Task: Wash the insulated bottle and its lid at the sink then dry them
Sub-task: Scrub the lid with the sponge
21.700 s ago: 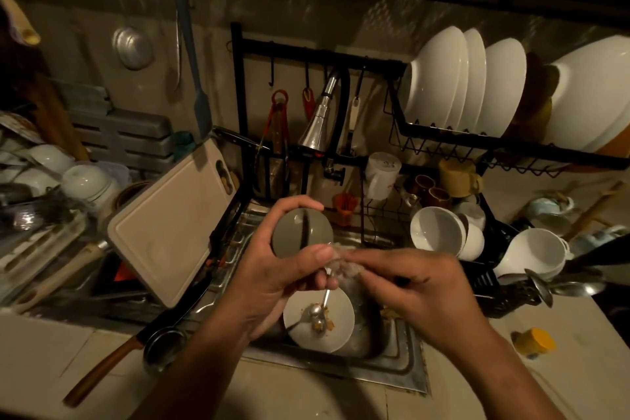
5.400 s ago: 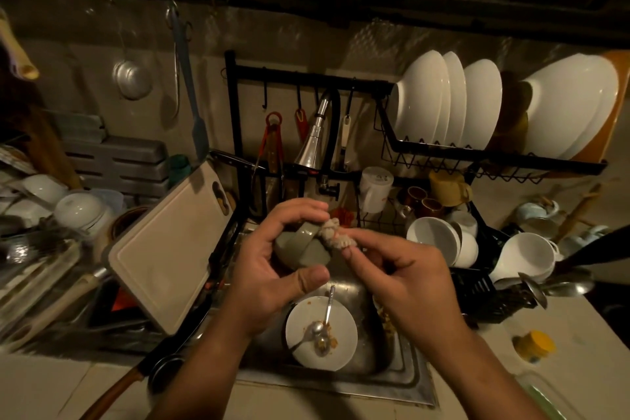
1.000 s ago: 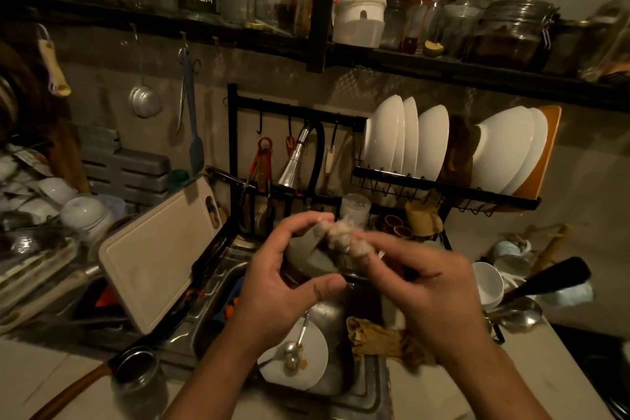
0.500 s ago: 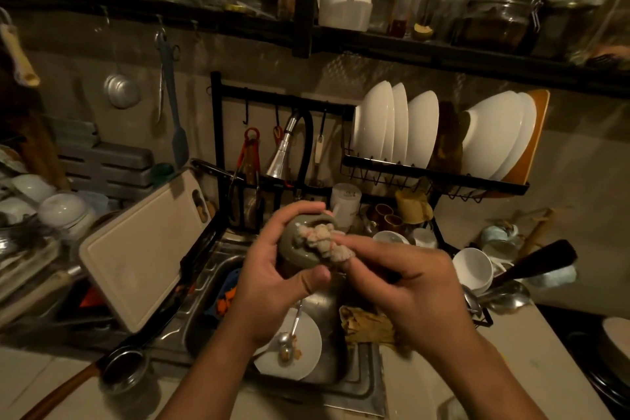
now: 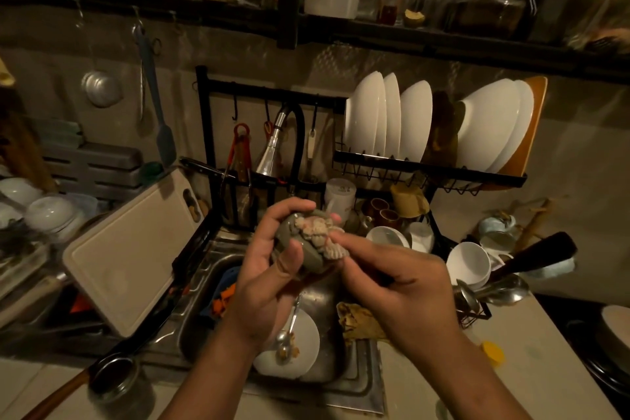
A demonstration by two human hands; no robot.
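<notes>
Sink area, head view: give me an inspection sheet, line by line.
Surface: steel sink set in a pale counter.
Job's things: grey-green lid held over the sink; bottle not seen.
Clutter: dirty plate with spoon in the sink, crumpled cloth beside it; cutting board leaning at left.
Hands: left hand grips the lid; right hand presses a scrubber on it.
Cables: nothing seen.
Surroundings: faucet, rack of white plates, shelf of jars above.
</notes>
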